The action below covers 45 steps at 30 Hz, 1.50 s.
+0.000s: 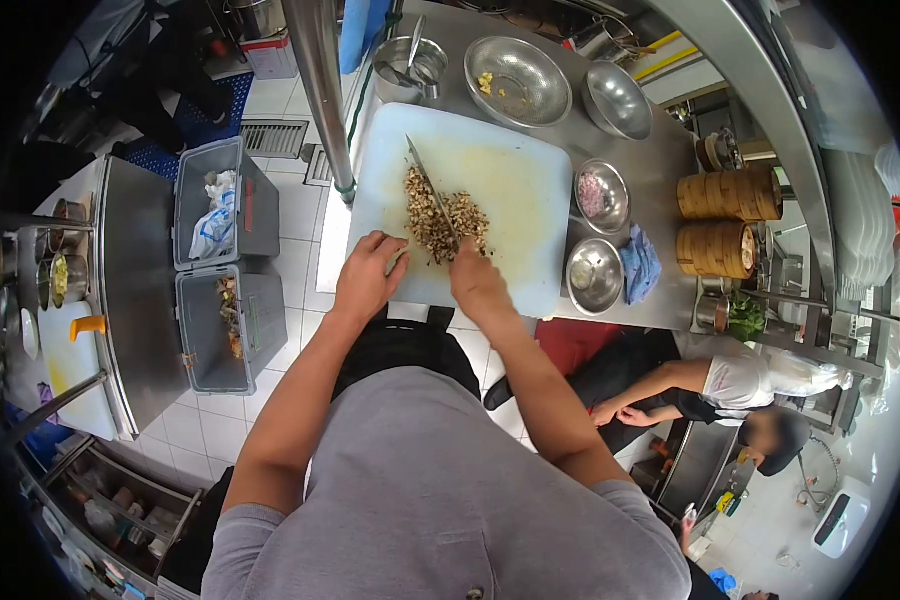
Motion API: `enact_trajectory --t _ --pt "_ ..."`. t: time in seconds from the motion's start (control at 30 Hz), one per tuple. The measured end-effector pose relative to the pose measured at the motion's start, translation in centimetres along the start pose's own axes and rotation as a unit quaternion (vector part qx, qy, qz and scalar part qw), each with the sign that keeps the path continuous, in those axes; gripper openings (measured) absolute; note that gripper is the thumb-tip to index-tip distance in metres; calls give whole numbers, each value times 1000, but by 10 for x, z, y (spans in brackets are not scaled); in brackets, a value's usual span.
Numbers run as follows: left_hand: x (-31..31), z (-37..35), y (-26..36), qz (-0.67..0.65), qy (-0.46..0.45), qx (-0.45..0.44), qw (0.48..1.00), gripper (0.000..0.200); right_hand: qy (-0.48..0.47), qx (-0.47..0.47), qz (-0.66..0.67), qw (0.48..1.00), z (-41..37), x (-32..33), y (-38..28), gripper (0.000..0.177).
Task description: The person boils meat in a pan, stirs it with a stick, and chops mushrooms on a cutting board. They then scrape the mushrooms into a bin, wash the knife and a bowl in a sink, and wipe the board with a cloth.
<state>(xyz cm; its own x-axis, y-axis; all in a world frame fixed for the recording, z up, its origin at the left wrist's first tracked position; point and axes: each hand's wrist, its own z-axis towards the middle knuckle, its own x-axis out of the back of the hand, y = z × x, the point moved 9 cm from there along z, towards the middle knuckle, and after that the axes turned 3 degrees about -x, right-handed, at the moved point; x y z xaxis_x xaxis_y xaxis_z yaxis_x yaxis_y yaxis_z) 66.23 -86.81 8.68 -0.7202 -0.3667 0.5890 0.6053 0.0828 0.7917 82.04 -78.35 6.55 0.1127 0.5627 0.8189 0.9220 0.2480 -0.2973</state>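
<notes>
Head view: the right hand (pixel 478 280) has its fingers closed around a long steel knife (pixel 430 190). The blade lies across a heap of chopped brown mushrooms (pixel 440 222) just beyond them, on a white plastic cutting board (pixel 515 170). The left hand (pixel 368 275) rests beside the heap with fingers bent; I cannot tell whether it holds anything.

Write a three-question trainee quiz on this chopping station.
1. True or false: the right hand grips the knife, with its blade across the chopped pile.
2. The blue cloth lies: A in a bin; B on the counter beside a small bowl; C inside the biggest bowl.
3. Fill in: the left hand rests on the white ___.
Key: 1 true; 2 B; 3 cutting board.
</notes>
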Motion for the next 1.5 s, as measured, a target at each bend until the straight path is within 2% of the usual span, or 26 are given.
enact_trajectory --t 0.07,0.17,0.37,0.43,0.57,0.67,0.73,0.87,0.97,1.07,1.13,1.17,1.27,1.3,1.37,1.47,1.5 --pt "2 -1 -1 6 1 -6 1000 18 -20 -11 -25 999 -16 19 -9 28" --pt "4 2 -5 7 3 -1 1000 18 10 -38 -17 999 -3 -9 1 27" --pt "1 8 -4 3 -7 -13 1000 18 19 12 -18 1000 -20 25 -16 20" --pt "2 7 -4 0 5 -18 1000 18 31 3 -15 999 -4 -7 -1 22" --pt "5 15 -2 5 26 -43 999 17 44 31 -14 998 -1 5 -16 18" --pt "7 11 -1 7 19 -42 999 17 32 9 -37 999 -21 26 -21 19" --pt "7 11 -5 5 18 -29 999 17 50 10 -24 998 2 -10 -3 20" --pt "9 17 -7 19 20 -24 999 18 62 48 -15 997 1 4 -14 22" --pt "14 17 -8 14 29 -35 999 19 49 15 -15 999 -7 6 -14 24" --pt "14 12 -8 12 28 -30 999 21 45 17 6 999 13 -19 -3 25" --pt "15 11 1 19 34 -45 998 27 2 64 83 995 22 -7 2 29" --pt "16 7 13 20 35 -61 997 31 -18 56 128 990 15 3 6 32" --pt "12 2 43 36 29 -155 987 49 -77 -18 260 962 -8 32 15 45" --pt "8 -4 53 42 21 -189 981 56 -89 -44 345 933 -10 29 26 51" --pt "-14 -10 69 72 -42 -198 977 61 -108 -95 508 849 -14 16 46 63" --pt "-55 -12 79 105 -111 -213 965 67 -127 -138 628 755 -24 9 47 76" --pt "-63 -9 82 107 -118 -214 964 68 -133 -139 627 755 -29 11 46 78"
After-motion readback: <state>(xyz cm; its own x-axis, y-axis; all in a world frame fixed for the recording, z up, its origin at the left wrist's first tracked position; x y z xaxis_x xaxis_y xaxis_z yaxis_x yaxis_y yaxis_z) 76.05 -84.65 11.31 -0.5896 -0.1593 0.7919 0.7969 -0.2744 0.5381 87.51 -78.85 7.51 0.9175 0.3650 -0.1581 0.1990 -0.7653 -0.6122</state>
